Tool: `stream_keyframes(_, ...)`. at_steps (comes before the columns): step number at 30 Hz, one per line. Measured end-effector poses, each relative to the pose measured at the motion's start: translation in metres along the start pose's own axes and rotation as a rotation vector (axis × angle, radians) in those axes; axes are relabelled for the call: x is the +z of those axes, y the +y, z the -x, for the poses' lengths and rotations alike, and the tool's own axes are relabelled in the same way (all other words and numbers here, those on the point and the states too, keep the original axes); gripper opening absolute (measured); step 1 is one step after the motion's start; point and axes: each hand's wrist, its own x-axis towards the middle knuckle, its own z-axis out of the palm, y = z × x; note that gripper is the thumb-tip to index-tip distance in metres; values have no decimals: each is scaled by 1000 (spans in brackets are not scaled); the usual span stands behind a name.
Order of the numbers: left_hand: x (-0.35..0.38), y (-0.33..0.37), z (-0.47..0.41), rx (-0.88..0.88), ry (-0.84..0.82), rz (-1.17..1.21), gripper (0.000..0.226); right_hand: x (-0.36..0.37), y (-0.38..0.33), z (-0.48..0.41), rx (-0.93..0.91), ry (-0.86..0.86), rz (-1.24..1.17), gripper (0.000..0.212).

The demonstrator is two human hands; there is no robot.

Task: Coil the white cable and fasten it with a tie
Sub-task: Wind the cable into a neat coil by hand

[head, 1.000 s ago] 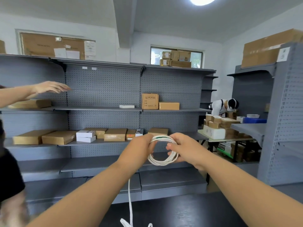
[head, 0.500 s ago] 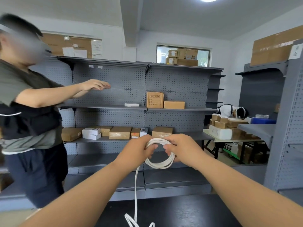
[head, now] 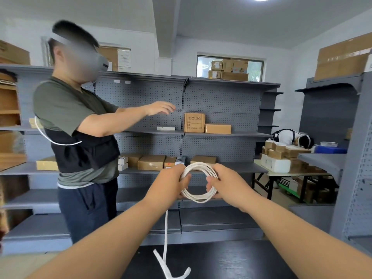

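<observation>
Since a second ago your view has swung left, bringing a bystander (head: 80, 125) fully into frame beside the grey shelving (head: 221, 135), one arm stretched toward it. Your own hands have barely shifted: the white cable (head: 198, 183) is still a round coil held up in front of you, above the far edge of the dark bench (head: 231, 262), and the ring looks a little wider and rounder than before.

Your left hand (head: 171, 186) has its grip closed on the left side of the coil, thumb pressed across the strands. Your right hand (head: 225, 184) grips the right side, fingers wrapped behind and thumb (head: 210, 181) in front.

One loose tail (head: 166, 228) hangs straight down from under your left hand to the bench, where its end (head: 173, 270) curls near the front edge. So the coiling is not finished, by my reading: that length has yet to be wound in. No tie is visible anywhere, so fastening has not begun.

Keep the strands pinched together while you draw up the tail, or the loops may spring apart.
</observation>
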Motion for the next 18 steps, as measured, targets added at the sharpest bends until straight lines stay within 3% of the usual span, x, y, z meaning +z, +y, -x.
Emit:
stream_keyframes(5,2,6,-11,130,-96,-467,22,3,-5,2,-135,-13,359,30)
stream_keyframes(8,2,3,-13,203,-126,-558,25,5,-5,2,-147,-48,500,24)
stream_keyframes(10,0,3,-11,225,-125,-548,25,4,-4,2,-132,-38,465,17)
stream_keyframes(13,0,4,-4,180,-92,-304,13,3,-1,-1,-90,-18,369,17)
stream_keyframes(18,7,-2,1,-123,-144,370,12,2,9,-5,51,72,-8,19)
